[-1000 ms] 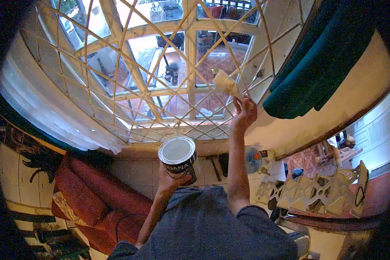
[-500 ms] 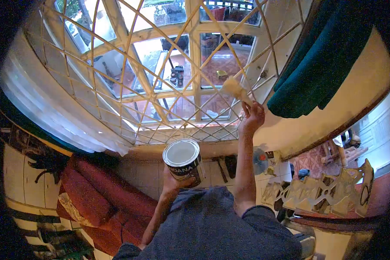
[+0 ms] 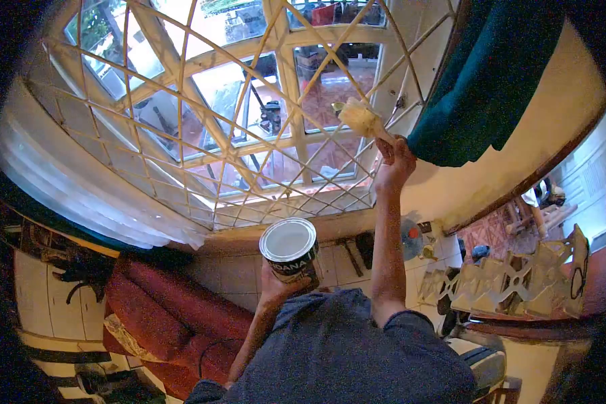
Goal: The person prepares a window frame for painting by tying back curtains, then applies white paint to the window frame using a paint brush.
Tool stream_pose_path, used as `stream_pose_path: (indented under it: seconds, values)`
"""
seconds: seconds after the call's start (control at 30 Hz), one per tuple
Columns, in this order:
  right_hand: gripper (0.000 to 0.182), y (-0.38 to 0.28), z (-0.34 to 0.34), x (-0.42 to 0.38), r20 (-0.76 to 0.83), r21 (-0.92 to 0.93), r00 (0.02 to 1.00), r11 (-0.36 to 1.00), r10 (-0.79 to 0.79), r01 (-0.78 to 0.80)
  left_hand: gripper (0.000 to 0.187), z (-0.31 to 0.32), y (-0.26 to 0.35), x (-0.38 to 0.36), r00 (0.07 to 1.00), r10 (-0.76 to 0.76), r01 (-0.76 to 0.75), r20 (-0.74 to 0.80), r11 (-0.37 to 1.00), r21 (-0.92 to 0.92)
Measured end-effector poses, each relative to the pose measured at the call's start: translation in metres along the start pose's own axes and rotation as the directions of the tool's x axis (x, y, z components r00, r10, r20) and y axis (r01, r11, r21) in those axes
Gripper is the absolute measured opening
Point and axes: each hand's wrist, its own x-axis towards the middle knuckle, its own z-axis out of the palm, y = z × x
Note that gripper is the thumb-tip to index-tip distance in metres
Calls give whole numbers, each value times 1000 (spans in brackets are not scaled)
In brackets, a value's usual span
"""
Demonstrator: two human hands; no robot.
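Observation:
My left hand [image 3: 282,284] is wrapped round a paint can [image 3: 292,266], held upright in front of my chest. The can has a dark label and an open top with pale paint inside. Raised to the upper right, my right hand [image 3: 395,161] grips a paintbrush [image 3: 362,120] by its handle. Its pale bristles point up and left, in front of the bars of a diamond-pattern window grille [image 3: 266,138]. Whether the bristles touch a bar I cannot tell.
A green curtain [image 3: 495,87] hangs close to the right hand. White sheer fabric [image 3: 81,195] hangs at the left. Below it stands a red sofa [image 3: 175,303]. A pale lattice-cut wooden piece [image 3: 512,286] is at the lower right. A clear bottle [image 3: 411,239] stands by the wall.
The right hand and paintbrush have risen slightly relative to the grille, and the bristles now tilt further left. The view has shifted a little. The left hand still holds the can.

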Motion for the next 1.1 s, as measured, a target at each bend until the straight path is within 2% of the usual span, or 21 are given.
stream_pose_path:
  seconds: [0.03,0.07,0.17,0.2,0.3,0.33,0.37,0.43,0.47,0.5,0.57,0.67,0.77,0.87,0.97,1.03,1.07,1.1]
  values:
    - [29,6,-1,0,1,-22,1000,1000,-5,5,101,-1,-4,0,1000,-21,21,8,1000,-20]
    - [29,12,-3,-6,-43,40,999,999,29,-27,102,-2,-6,-1,1000,-15,15,-3,1000,2]
    - [26,43,-27,-25,-84,-169,994,982,73,-87,102,1,-1,3,1000,19,-18,-17,998,54]
    - [22,30,-18,-39,-153,-12,974,986,165,-169,101,0,-2,4,999,33,-33,-13,998,60]
    - [22,17,-12,-53,-207,-93,978,994,33,-53,101,1,-8,5,999,23,-22,-24,1000,15]
    - [19,15,-6,-56,-215,-150,972,986,-98,67,101,-1,-9,6,1000,19,-18,-25,1000,23]
    - [18,12,0,-59,-221,-312,955,942,-198,123,101,-4,-10,7,1000,15,-14,-25,999,31]
    - [17,0,18,-63,-177,-610,905,764,-387,208,101,-6,-10,11,999,37,-35,-13,994,102]
    - [17,-10,31,-63,-63,-779,864,565,-500,271,101,-6,-11,11,1000,2,0,-18,994,106]
    - [17,-18,52,-63,-182,-600,894,767,-410,229,100,-6,-11,11,999,-34,36,-23,993,109]
    - [16,-6,67,-53,-263,-306,918,928,-298,214,100,-4,-10,11,998,-58,60,-25,993,99]
    - [14,-20,86,-59,-316,-246,918,955,-240,166,100,-4,-9,11,999,-33,34,-15,998,61]
    - [13,-2,58,-75,-147,-488,931,843,-335,227,99,-8,-20,16,999,-40,39,9,998,42]
    - [9,-24,64,-86,-106,-580,895,758,-433,298,96,-9,-18,13,994,-100,99,34,995,31]
    - [8,-13,60,-69,-26,-706,800,577,-599,409,95,-6,-11,14,993,-118,119,29,993,-3]
    - [8,-18,73,-63,-12,-666,785,591,-620,456,95,7,14,11,993,-113,112,-25,993,-29]
    - [9,-19,79,-62,-5,-644,777,597,-630,479,95,5,13,12,994,-103,103,-27,994,19]
    - [8,-14,79,-64,50,-663,758,546,-651,513,95,2,10,13,995,-94,96,-31,993,65]
